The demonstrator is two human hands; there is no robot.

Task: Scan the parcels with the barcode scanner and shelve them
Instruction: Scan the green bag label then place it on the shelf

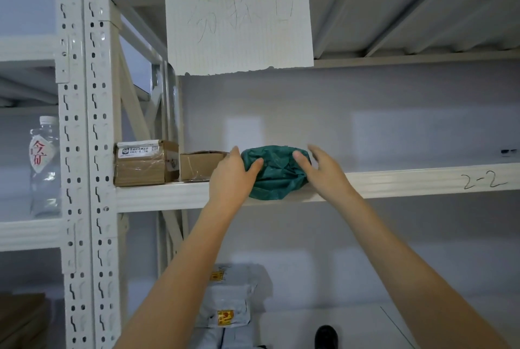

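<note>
Green parcel [277, 172] sits on the shelf edge [394, 182] between your hands: left hand [232, 177] grips its side, thumb on top; right hand [323, 170] touches it, fingers loosely spread. Its far side is hidden.

Place: a parcel storeroom or depot.
Racking: white slotted steel shelving [92, 151], bays hand-numbered "2-2" [482, 179].
Stock: taped cardboard boxes [145, 163], grey courier bags [228, 300] below.
Sign: handwritten paper sheet [239, 25].
</note>
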